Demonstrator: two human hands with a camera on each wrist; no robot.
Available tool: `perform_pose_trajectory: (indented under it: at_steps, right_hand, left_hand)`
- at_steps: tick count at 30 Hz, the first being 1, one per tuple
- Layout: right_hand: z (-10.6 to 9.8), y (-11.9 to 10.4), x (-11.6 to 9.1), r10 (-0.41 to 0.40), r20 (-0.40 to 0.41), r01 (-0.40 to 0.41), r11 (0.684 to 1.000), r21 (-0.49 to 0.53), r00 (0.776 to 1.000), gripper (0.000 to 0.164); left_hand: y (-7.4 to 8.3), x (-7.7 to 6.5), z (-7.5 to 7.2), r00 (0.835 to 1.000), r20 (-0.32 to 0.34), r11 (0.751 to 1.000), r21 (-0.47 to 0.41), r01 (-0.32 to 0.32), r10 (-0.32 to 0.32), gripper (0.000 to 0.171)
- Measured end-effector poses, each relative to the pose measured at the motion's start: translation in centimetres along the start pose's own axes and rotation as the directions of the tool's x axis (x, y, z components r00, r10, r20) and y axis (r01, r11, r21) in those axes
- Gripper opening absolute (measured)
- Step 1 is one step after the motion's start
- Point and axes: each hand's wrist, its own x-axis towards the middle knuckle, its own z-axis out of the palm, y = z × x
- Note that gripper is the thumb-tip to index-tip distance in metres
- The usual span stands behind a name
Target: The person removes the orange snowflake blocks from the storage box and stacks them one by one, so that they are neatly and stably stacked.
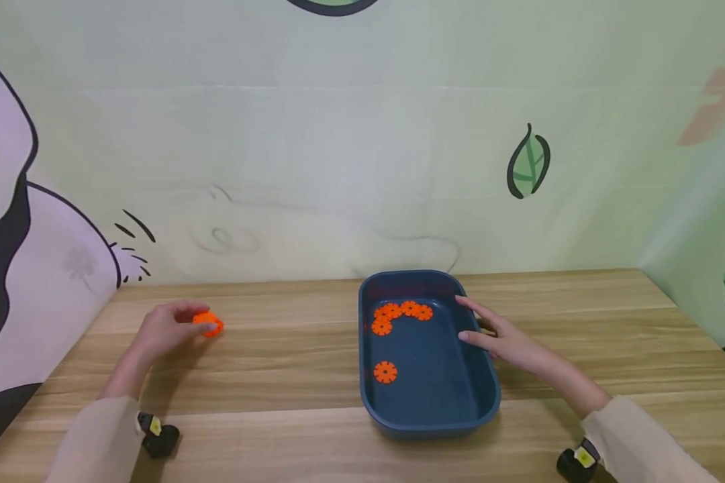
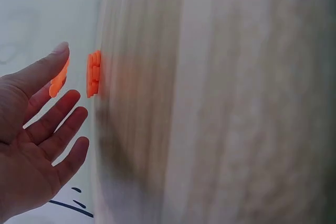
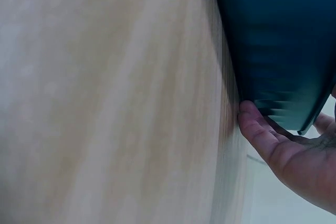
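Note:
At the left of the table, my left hand [image 1: 166, 329] pinches an orange notched building disc [image 2: 59, 81] between thumb and index finger, the other fingers spread. A small stack of matching discs [image 2: 93, 74] lies on the wood beside it; in the head view the held disc overlaps that stack. My right hand [image 1: 510, 342] grips the right side of a dark blue plastic bin [image 1: 429, 427], fingertips over its rim and other fingers low against the outer wall. Inside, several orange discs [image 1: 409, 308] lie touching near the far left corner, and a single disc [image 1: 385, 372] lies nearer the front.
The wood-grain table [image 1: 290, 376] spans the space between the left hand and the bin. Behind it rises a pale green printed backdrop [image 1: 338, 147] with leaf drawings. Black wrist cameras [image 1: 160, 439] sit at both sleeves.

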Motion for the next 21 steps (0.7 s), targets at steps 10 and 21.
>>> perform_pose_trajectory:
  at_steps: [10, 21]
  right_hand:
    - [0.00, 0.11, -0.01, -0.014, 0.000, 0.014, 1.000, -0.002, 1.000, 0.068]
    - [-0.05, 0.17, 0.00, -0.011, 0.003, 0.011, 1.000, -0.007, 1.000, 0.068]
  left_hand:
    - [-0.63, 0.64, 0.19, 0.999, 0.018, 0.999, 0.043, 0.030, -0.031, 0.060]
    - [-0.16, 0.72, 0.34, 0.998, 0.045, 0.998, 0.062, 0.034, -0.037, 0.058]
